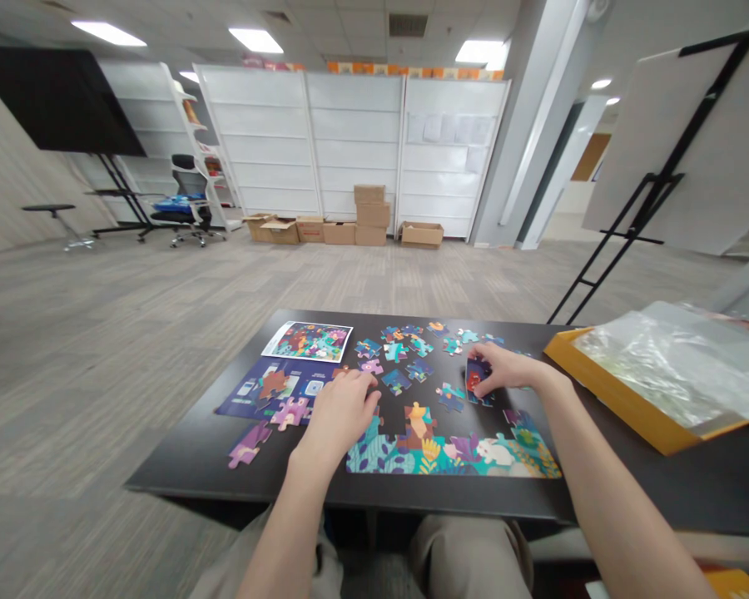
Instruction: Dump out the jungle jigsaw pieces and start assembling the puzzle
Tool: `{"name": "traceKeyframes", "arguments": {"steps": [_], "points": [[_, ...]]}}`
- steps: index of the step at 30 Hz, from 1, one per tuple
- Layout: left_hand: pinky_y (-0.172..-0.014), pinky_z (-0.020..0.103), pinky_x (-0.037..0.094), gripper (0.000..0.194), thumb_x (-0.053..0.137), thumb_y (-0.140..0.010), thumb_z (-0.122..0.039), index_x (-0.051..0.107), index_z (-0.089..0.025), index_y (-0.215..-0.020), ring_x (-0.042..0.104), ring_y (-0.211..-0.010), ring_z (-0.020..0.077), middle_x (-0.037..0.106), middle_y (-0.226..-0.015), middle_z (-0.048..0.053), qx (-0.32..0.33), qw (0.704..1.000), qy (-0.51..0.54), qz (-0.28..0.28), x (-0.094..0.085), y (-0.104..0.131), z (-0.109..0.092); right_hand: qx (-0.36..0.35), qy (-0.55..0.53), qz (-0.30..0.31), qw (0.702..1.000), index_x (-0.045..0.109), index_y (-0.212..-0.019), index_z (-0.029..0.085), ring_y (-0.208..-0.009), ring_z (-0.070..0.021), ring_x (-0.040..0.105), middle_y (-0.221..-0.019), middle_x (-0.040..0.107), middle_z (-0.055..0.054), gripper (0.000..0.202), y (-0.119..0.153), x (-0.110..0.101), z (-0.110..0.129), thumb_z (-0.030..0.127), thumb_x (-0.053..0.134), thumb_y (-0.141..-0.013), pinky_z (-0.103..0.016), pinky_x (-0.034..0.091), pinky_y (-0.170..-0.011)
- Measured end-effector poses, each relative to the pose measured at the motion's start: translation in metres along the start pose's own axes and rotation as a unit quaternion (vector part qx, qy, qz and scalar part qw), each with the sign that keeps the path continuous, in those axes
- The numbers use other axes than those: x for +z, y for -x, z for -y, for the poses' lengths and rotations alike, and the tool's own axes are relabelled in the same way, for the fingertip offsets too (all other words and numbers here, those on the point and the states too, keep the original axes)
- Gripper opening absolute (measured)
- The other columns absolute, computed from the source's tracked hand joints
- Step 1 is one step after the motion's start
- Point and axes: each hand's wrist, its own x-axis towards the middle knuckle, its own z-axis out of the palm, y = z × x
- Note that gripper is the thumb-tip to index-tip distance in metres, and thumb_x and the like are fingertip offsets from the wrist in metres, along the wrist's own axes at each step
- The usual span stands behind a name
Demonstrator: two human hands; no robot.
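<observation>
My right hand pinches a dark blue puzzle piece with a red figure on it, at the right of the loose pieces. My left hand rests loosely over the table with its fingers apart, just above the left end of the joined puzzle strip. No piece shows in it. The strip lies along the near table edge, with leaves, flowers and a white rabbit. An orange animal piece stands up from its top row. Between and beyond my hands lie several loose pieces.
On the left, a picture sheet and a purple leaflet lie on the black table, with purple pieces nearby. A yellow box holding clear plastic stands at the right. An easel stands beyond it.
</observation>
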Motion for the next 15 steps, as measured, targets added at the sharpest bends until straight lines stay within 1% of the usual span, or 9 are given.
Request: {"name": "traceKeyframes", "arguments": {"steps": [3,5,6,8,10,12,15], "points": [[-0.091,0.035,0.049,0.018,0.055,-0.098,-0.026,0.069,-0.021,-0.107,0.066,-0.109,0.0255,0.073,-0.113,0.008,0.003,1.000,0.001,-0.001,-0.001,0.001,0.000,-0.012,-0.036,-0.007,0.999,0.063,-0.105,0.021,-0.100,-0.0284,0.064,-0.110,0.069,-0.008,0.054,-0.001,-0.002,-0.002,0.042,0.084,-0.060,-0.036,0.051,-0.087],[-0.091,0.036,0.049,0.018,0.054,-0.098,-0.026,0.069,-0.021,-0.107,0.066,-0.108,0.0260,0.073,-0.113,0.008,0.007,1.000,0.001,-0.003,-0.001,0.001,0.000,-0.035,-0.087,-0.005,0.996,0.063,-0.096,0.020,-0.093,-0.0261,0.065,-0.098,0.070,-0.006,0.043,0.000,-0.005,-0.001,0.047,0.079,-0.067,-0.036,0.051,-0.085],[-0.092,0.036,0.049,0.018,0.054,-0.098,-0.026,0.069,-0.021,-0.107,0.066,-0.108,0.0263,0.073,-0.113,0.008,0.010,1.000,0.001,-0.005,-0.001,0.001,0.000,-0.047,-0.118,-0.003,0.992,0.062,-0.094,0.020,-0.090,-0.0251,0.065,-0.093,0.070,-0.005,0.041,0.001,-0.007,0.000,0.050,0.076,-0.070,-0.037,0.052,-0.084],[-0.093,0.036,0.049,0.019,0.053,-0.098,-0.026,0.069,-0.021,-0.107,0.066,-0.109,0.0263,0.073,-0.113,0.009,0.016,1.000,0.004,-0.008,0.000,0.001,-0.001,-0.061,-0.177,-0.008,0.982,0.063,-0.091,0.020,-0.087,-0.0240,0.066,-0.088,0.070,-0.004,0.043,0.003,-0.012,0.003,0.056,0.075,-0.072,-0.038,0.053,-0.084],[-0.093,0.036,0.049,0.019,0.053,-0.099,-0.026,0.069,-0.021,-0.107,0.066,-0.110,0.0256,0.073,-0.113,0.008,0.022,1.000,0.014,-0.010,0.002,0.001,-0.003,-0.059,-0.217,-0.023,0.974,0.063,-0.090,0.020,-0.087,-0.0244,0.068,-0.088,0.071,-0.004,0.049,0.006,-0.016,0.008,0.063,0.076,-0.069,-0.039,0.054,-0.085],[-0.094,0.034,0.050,0.020,0.053,-0.099,-0.028,0.069,-0.022,-0.108,0.066,-0.111,0.0244,0.074,-0.114,0.007,0.026,0.999,0.037,-0.015,0.004,0.000,-0.007,-0.056,-0.243,-0.033,0.968,0.064,-0.091,0.019,-0.090,-0.0256,0.069,-0.091,0.072,-0.006,0.055,0.009,-0.019,0.013,0.068,0.076,-0.068,-0.040,0.055,-0.087],[-0.096,0.034,0.050,0.020,0.053,-0.100,-0.031,0.068,-0.023,-0.111,0.066,-0.112,0.0232,0.074,-0.115,0.005,0.036,0.996,0.079,-0.020,0.008,-0.002,-0.018,-0.053,-0.263,-0.024,0.963,0.064,-0.093,0.020,-0.095,-0.0265,0.069,-0.095,0.072,-0.007,0.058,0.012,-0.020,0.018,0.071,0.075,-0.068,-0.040,0.056,-0.088]]}}
